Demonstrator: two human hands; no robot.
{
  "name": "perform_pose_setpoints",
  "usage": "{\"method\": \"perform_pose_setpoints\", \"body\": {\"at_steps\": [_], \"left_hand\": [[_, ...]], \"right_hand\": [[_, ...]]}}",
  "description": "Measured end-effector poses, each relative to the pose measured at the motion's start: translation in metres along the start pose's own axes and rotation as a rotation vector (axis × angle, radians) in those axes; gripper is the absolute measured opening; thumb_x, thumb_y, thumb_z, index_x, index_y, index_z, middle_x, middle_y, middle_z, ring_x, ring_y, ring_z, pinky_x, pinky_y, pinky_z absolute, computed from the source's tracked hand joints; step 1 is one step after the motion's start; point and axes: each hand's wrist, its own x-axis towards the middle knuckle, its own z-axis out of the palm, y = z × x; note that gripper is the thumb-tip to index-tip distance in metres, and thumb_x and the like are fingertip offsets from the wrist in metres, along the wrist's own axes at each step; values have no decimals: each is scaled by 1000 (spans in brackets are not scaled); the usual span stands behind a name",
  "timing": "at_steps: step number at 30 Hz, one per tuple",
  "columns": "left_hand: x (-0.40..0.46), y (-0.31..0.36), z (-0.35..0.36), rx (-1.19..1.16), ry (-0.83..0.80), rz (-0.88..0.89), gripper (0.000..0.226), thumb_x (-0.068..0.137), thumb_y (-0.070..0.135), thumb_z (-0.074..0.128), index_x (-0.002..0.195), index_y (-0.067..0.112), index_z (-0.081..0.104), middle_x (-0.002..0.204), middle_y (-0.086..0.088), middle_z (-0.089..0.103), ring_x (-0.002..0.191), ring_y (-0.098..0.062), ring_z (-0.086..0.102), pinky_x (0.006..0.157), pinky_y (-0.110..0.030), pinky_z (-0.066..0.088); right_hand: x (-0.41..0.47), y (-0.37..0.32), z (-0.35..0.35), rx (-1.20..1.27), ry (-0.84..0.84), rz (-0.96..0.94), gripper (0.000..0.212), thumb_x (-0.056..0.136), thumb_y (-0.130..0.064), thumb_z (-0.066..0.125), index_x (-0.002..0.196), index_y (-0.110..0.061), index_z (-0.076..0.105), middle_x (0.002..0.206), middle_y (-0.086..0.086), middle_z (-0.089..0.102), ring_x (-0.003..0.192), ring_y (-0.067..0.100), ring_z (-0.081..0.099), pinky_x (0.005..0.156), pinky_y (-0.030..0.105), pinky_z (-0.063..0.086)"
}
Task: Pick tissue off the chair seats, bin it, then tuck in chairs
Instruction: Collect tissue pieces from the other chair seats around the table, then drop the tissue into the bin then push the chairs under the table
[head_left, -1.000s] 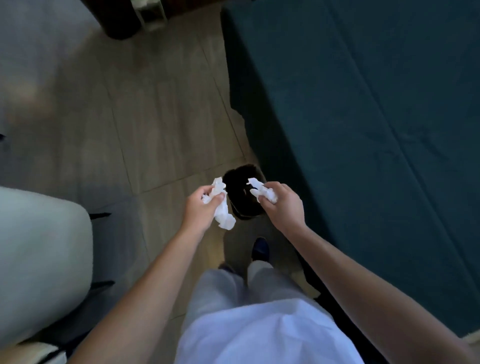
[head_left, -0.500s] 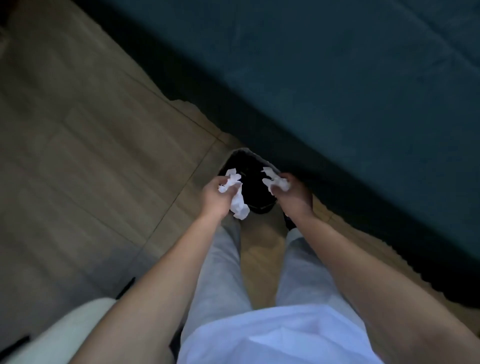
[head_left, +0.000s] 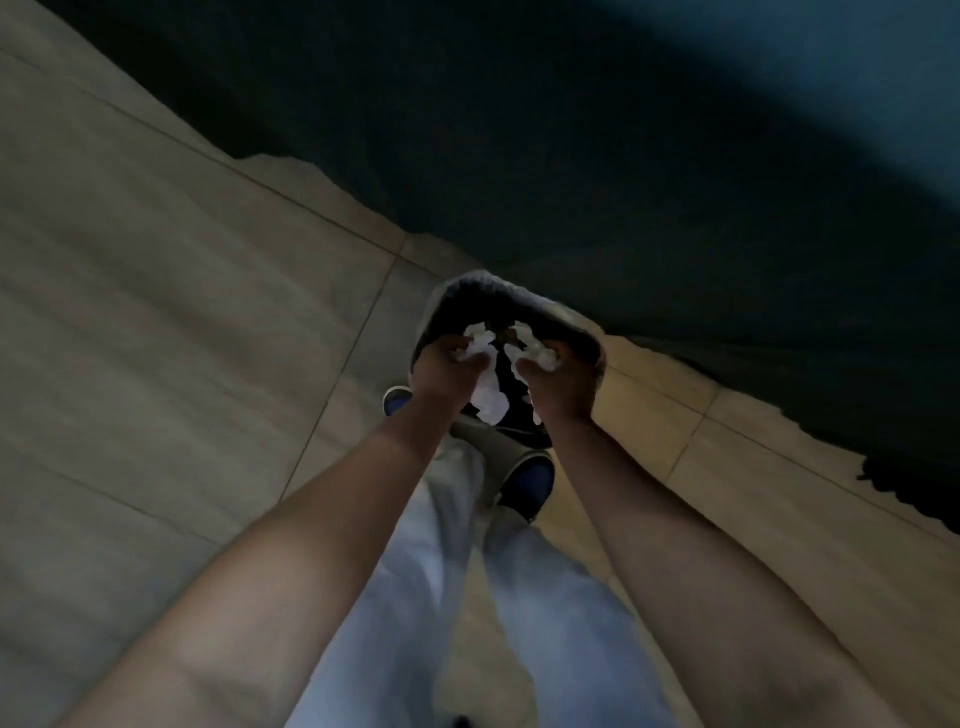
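Hands (head_left: 498, 371) gripping tissue (head_left: 488, 397), above bin (head_left: 467, 291)

Two hands, the left hand (head_left: 441, 364) and the right hand (head_left: 558, 376), each hold one crumpled wad of tissue: two wads in all, a left wad (head_left: 485, 371) and a right wad (head_left: 535, 348). One dark bin (head_left: 457, 296) sits below them. Two blue shoes, one (head_left: 396, 401) at left and one (head_left: 530, 480) at right, stand on one tiled floor (head_left: 182, 312).

Tiled floor (head_left: 171, 332) w/ black lined bin (head_left: 524, 296) standing on it, beside dark teal furniture (head_left: 623, 156).
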Motion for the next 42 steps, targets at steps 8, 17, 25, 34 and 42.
{"method": "perform_pose_setpoints", "body": {"at_steps": [8, 17, 25, 34, 42], "left_hand": [[70, -23, 31, -5, -4, -52, 44, 93, 25, 72, 135, 14, 63, 134, -16, 66, 119, -35, 64, 100, -46, 56], [89, -39, 48, -5, -86, -117, 49, 97, 32, 65, 140, 11, 57, 130, -18, 64, 118, -39, 61, 99, -51, 56], [74, -36, 38, -160, -68, -132, 59, 104, 50, 47, 148, 10, 50, 146, -24, 54, 134, -43, 52, 111, -54, 46], [-3, -8, 0, 3, 15, 59, 38, 105, 35, 52, 130, 11, 67, 130, -18, 67, 121, -35, 62, 98, -33, 50], [-159, 58, -96, 275, 161, 348, 27, 97, 26, 57, 113, 8, 70, 116, -19, 67, 111, -34, 61, 86, -34, 44]], "right_hand": [[48, 35, 35, 40, -10, 59, 43, 88, -26, 80, 128, -18, 65, 118, 13, 72, 99, 41, 72, 86, 55, 61], [62, 37, 43, -48, -102, 28, 41, 99, -33, 68, 135, -15, 61, 124, 13, 70, 116, 33, 66, 83, 31, 46], [54, 31, 37, 168, -58, 52, 42, 105, -37, 55, 142, -17, 60, 147, 15, 58, 135, 39, 51, 109, 41, 39], [-11, 3, 1, 96, -60, -55, 39, 103, -32, 61, 137, -12, 63, 142, 15, 63, 134, 35, 55, 111, 40, 44], [-164, -66, -115, -335, 28, -446, 23, 94, -36, 65, 109, -20, 71, 116, 3, 68, 111, 24, 62, 91, 37, 53]]}}
